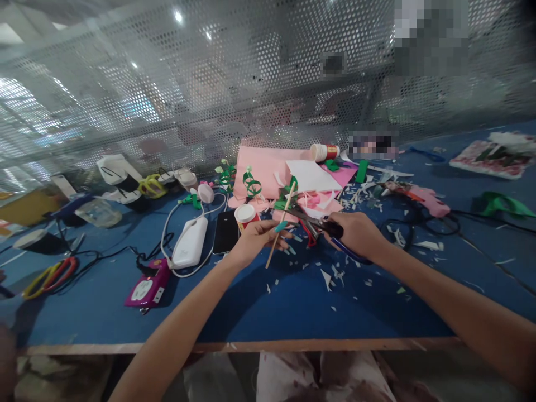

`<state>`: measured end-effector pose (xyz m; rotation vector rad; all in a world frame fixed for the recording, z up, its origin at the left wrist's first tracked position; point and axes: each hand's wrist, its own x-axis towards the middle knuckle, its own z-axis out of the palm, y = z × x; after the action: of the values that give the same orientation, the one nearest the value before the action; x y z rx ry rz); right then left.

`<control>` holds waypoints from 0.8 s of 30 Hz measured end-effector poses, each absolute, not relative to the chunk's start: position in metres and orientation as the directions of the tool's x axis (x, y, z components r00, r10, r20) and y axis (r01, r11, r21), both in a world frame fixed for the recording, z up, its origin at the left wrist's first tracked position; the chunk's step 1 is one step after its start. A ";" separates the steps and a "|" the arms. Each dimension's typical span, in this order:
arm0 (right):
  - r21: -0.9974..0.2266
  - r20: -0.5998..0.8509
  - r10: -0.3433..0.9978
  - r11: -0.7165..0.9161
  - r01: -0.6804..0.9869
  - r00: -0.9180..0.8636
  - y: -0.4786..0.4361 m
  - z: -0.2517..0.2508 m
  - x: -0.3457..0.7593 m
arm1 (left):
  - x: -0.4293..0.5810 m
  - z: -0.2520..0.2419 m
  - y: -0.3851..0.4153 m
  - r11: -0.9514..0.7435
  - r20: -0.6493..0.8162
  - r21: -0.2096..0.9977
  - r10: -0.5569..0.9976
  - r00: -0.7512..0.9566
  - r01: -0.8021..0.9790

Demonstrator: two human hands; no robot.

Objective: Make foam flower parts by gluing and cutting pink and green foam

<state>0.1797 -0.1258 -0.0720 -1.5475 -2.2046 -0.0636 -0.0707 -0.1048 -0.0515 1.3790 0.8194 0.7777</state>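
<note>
Near the middle of the blue table, my left hand (pixel 262 237) pinches a thin wooden stick (pixel 274 244) that slants upward. Green paper (pixel 285 204) shows by the stick's upper part, at the scissor blades. My right hand (pixel 355 231) is closed round the handles of dark scissors (pixel 312 218), whose blades point left toward the stick. A red item (pixel 311 237) lies just under the scissors. Whether the blades touch the green paper cannot be made out. Behind my hands are pink sheets (pixel 259 164) and a white sheet (pixel 312 176).
Paper cups (pixel 247 215), a phone (pixel 225 231), a white power bank (pixel 190 242) and a purple socket box (pixel 147 283) stand left. Paper scraps (pixel 326 279) and a pink glue gun (pixel 431 201) lie right. A perforated metal screen (pixel 209 84) rises behind.
</note>
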 end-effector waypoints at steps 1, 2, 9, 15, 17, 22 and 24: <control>-0.201 0.380 0.881 0.377 0.904 -0.283 -0.126 -0.072 0.180 | -0.072 -0.052 -0.104 0.043 -0.043 0.999 0.854 0.519 0.013; -0.187 0.381 0.878 0.381 0.905 -0.291 -0.126 -0.073 0.181 | -0.072 -0.052 -0.104 0.018 -0.035 0.999 0.863 0.504 0.039; -0.156 0.400 0.875 0.357 0.921 -0.271 -0.129 -0.076 0.175 | -0.066 -0.054 -0.120 -0.423 0.430 0.710 0.894 0.128 0.563; -0.183 0.436 0.857 0.383 0.905 -0.275 -0.129 -0.078 0.172 | -0.064 -0.055 -0.123 -0.447 0.450 0.701 0.882 0.142 0.555; -0.174 0.451 0.849 0.388 0.905 -0.277 -0.127 -0.078 0.174 | -0.064 -0.055 -0.121 -0.405 0.377 0.796 0.913 0.156 0.449; -0.185 0.501 0.822 0.406 0.895 -0.269 -0.125 -0.076 0.176 | -0.062 -0.054 -0.117 -0.214 0.170 0.960 0.957 0.235 0.178; -0.189 0.517 0.811 0.420 0.888 -0.274 -0.126 -0.075 0.175 | -0.061 -0.053 -0.117 -0.173 0.138 0.978 0.954 0.267 0.113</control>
<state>0.1751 -0.1263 -0.0747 -1.4329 -2.1329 -0.1834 -0.0615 -0.1166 -0.0530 1.5368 1.0283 1.0565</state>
